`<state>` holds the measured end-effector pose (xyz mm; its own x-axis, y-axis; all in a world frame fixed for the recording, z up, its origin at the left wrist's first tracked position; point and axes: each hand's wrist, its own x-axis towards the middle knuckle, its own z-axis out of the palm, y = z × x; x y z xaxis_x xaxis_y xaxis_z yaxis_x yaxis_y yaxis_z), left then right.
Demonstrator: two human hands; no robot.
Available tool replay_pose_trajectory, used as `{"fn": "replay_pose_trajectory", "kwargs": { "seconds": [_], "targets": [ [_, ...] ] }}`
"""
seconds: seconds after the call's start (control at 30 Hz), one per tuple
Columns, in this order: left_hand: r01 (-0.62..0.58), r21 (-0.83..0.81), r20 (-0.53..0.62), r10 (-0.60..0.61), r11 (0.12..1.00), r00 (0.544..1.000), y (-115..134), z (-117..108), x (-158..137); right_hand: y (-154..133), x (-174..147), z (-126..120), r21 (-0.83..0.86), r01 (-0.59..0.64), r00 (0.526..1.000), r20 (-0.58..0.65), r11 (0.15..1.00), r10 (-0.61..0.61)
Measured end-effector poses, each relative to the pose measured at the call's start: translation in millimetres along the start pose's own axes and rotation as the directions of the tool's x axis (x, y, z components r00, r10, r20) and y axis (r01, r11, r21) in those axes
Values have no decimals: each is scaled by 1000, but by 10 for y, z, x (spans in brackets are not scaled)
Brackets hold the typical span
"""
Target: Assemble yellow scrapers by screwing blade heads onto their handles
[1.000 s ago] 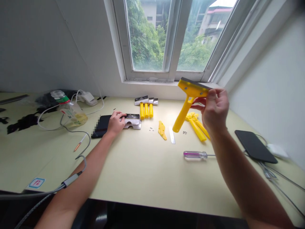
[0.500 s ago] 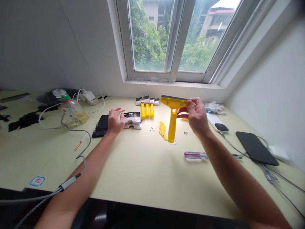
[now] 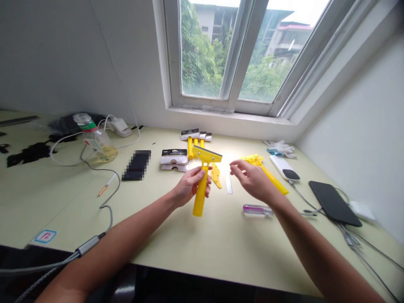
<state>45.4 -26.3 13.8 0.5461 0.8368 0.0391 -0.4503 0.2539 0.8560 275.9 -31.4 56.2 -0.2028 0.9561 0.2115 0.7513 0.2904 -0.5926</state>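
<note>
The left hand (image 3: 188, 186) grips the scraper (image 3: 200, 193) by its handle, fingers closed round it, thumb in front. The scraper is held up over the middle of the worktop (image 3: 195, 248), its wide head at the top and the handle slanting slightly down to the left. The right hand (image 3: 254, 180) hovers to the right of the scraper, well apart from it, its fingers loosely bent and slightly parted, gripping nothing that shows. Between the hands lie the yellow plates (image 3: 216, 176) and, just beside them, the blade (image 3: 229, 184). Yellow handles (image 3: 275, 180) lie behind the right hand, partly hidden by it. The screwdriver (image 3: 256, 209) lies nearer the front edge, its shaft crossed by the right forearm. Behind the left hand are two boxes (image 3: 173, 158), one on the other, and the packed scrapers (image 3: 190, 148) stand out in yellow near the window (image 3: 235, 103). A bottle (image 3: 100, 147) leans far left; a phone (image 3: 334, 204) lies far right
</note>
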Motion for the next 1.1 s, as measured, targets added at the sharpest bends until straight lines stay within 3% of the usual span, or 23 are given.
{"fn": "replay_pose_trajectory", "kwargs": {
  "seconds": [0.1, 0.2, 0.27, 0.53, 0.6, 0.67, 0.73, 0.8, 0.87, 0.9, 0.97, 1.0, 1.1],
  "targets": [
    [-5, -1, -60, 5, 1000, 998, 89, -165, -8, 283, -344, -177, -333, 75, 976, 220, 940, 0],
    [-5, 4, -79, 5, 1000, 997, 120, -242, 5, 398, -578, -225, -351, 106, 910, 411, 930, 51],
    [-3, 9, -84, 4, 1000, 996, 122, -252, 14, 379, -647, -214, -302, 119, 882, 470, 946, 40],
    [15, 37, -92, -12, 999, 996, 157, -319, -1, 429, -824, -133, -208, 167, 902, 427, 964, -64],
    [7, 115, -77, 2, 993, 997, 170, -328, -8, 446, -850, -158, -234, 175, 915, 396, 956, -71],
    [-17, 325, -42, 33, 946, 999, 188, -318, -26, 395, -836, -258, -248, 199, 931, 349, 948, -104],
    [-95, 642, 56, 78, 761, 995, 210, -294, -58, 265, -784, -436, -242, 220, 955, 253, 945, -157],
    [-223, 882, 206, 85, 416, 975, 227, -265, -99, 73, -693, -648, -200, 234, 971, 89, 952, -220],
    [-342, 936, 340, 35, 84, 940, 230, -239, -135, -154, -557, -815, 23, 271, 950, -167, 962, -264],
    [-382, 924, 382, -4, -26, 924, 225, -227, -148, -268, -470, -860, 210, 345, 918, -279, 915, -282],
    [-427, 891, 418, -86, -153, 904, 206, -207, -162, -470, -264, -851, 469, 543, 781, -588, 697, -212],
    [-436, 880, 420, -120, -190, 900, 195, -199, -165, -547, -151, -802, 549, 587, 745, -653, 594, -133],
    [-423, 866, 391, -165, -267, 905, 165, -191, -169, -655, 171, -554, 719, 556, 753, -648, 417, 112]
  ]
}}
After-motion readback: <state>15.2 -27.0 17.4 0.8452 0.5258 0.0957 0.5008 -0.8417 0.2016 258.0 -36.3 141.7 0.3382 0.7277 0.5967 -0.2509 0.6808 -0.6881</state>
